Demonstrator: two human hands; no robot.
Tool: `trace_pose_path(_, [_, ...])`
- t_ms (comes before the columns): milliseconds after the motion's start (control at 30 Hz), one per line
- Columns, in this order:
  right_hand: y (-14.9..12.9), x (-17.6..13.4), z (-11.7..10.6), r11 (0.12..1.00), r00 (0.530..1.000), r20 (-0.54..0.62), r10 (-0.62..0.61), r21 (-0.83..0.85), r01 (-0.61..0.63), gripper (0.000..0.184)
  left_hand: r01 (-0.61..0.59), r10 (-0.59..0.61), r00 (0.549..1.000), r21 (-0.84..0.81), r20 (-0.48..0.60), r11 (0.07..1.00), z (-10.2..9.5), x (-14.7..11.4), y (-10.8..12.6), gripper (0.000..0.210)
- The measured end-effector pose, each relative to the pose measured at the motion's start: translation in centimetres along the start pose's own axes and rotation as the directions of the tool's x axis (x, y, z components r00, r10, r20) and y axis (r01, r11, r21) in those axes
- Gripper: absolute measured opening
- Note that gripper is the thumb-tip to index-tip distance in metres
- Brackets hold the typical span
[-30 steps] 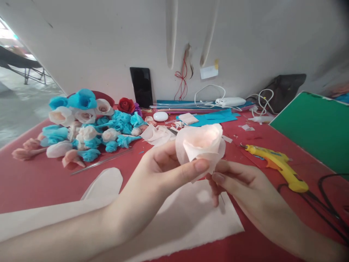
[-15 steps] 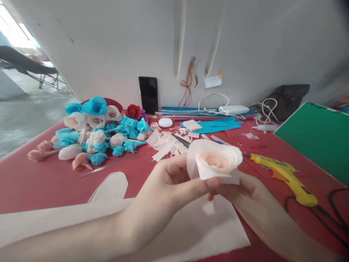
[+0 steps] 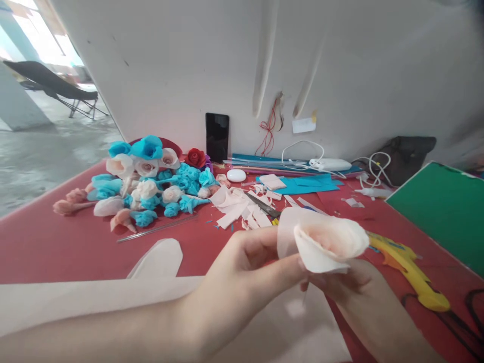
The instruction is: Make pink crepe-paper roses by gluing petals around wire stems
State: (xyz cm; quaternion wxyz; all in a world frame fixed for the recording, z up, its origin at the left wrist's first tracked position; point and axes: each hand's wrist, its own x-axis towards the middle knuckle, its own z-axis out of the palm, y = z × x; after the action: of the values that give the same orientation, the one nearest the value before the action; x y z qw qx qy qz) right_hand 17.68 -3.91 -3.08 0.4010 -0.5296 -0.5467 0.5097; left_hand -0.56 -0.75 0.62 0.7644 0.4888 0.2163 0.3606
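Your left hand (image 3: 234,292) holds the paper flower (image 3: 330,242) pinched in its fingers; your right hand (image 3: 366,292), partly hidden, pinches its base near the yellow glue gun (image 3: 420,280)

The left hand (image 3: 242,282) and right hand (image 3: 355,295) are bare, with slender fingers (image 3: 282,275). Behind them, both forearms (image 3: 128,327) are uncovered.

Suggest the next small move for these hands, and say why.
Perhaps wrap the outer petal closer around the paper flower: its left edge stands away from the bloom, while the left hand pinches it and the right hand holds the flower from below.
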Motion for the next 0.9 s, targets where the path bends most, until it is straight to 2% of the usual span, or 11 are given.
trace_pose_path(67, [-0.3,0.1,-0.1,1.000,0.999,0.021,-0.027,-0.013,0.027,0.028,-0.003,0.003,1.000,0.000,0.013,1.000,0.1,-0.1,0.1,0.021])
trace_pose_path(267, [-0.4,0.1,-0.3,0.994,0.993,0.067,-0.096,-0.050,0.100,0.027,0.007,-0.005,1.000,-0.129,0.014,0.992,0.7,-0.1,0.3,0.029])
trace_pose_path(433, [1.1,0.5,-0.9,0.978,0.979,0.082,-0.187,-0.079,0.193,0.024,-0.080,0.083,0.996,-0.075,0.034,0.994,0.8,0.0,0.1,0.036])
trace_pose_path(600, [2.2,0.7,-1.5,0.931,0.953,-0.006,-0.302,-0.214,0.294,0.016,-0.057,0.058,0.998,-0.098,0.008,0.994,0.9,0.0,0.0,0.028])
trace_pose_path(667, [2.0,0.5,-1.2,0.938,0.958,-0.033,-0.286,-0.216,0.272,0.014,-0.036,0.037,0.999,-0.093,0.005,0.995,0.8,0.1,0.1,0.027])
trace_pose_path(800, [1.1,0.0,-0.3,0.982,0.985,0.012,-0.175,-0.076,0.175,0.018,-0.051,0.051,0.999,-0.014,-0.011,0.999,0.6,0.5,0.1,0.034])
trace_pose_path(900, [0.5,-0.1,0.2,0.985,0.987,-0.032,-0.156,-0.084,0.153,0.021,-0.058,0.058,0.998,-0.012,-0.006,0.998,0.4,0.6,-0.1,0.038])
